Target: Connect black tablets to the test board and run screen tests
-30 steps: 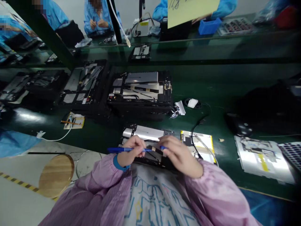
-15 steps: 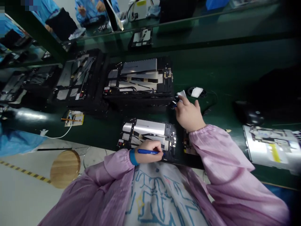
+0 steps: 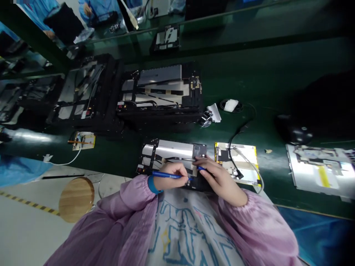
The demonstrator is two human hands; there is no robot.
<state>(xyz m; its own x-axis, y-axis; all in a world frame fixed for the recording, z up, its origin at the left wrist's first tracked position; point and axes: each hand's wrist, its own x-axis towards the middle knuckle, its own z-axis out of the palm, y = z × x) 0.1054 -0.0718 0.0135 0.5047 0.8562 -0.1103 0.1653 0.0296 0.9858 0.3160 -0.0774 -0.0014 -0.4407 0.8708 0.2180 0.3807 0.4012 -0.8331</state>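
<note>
In front of me a tablet with its back off lies flat, showing a silver battery and black cables. My left hand is closed around a slim blue pen-like tool, its tip pointing right over the tablet's lower right part. My right hand hangs over the tablet's right end, fingers bent. A small blue piece shows at its fingertips; its kind is too small to tell. Right of the tablet lies a battery with yellow edges, with a black cable across it.
Stacks of opened tablets stand behind and to the left. A small round metallic thing lies beside white paper and a coiled cable. A silver panel is at right. A co-worker in blue sits across.
My right hand has come from the small round metallic thing down to the tablet's right end, uncovering the yellow-edged battery. My left hand stays over the tablet with the blue tool.
</note>
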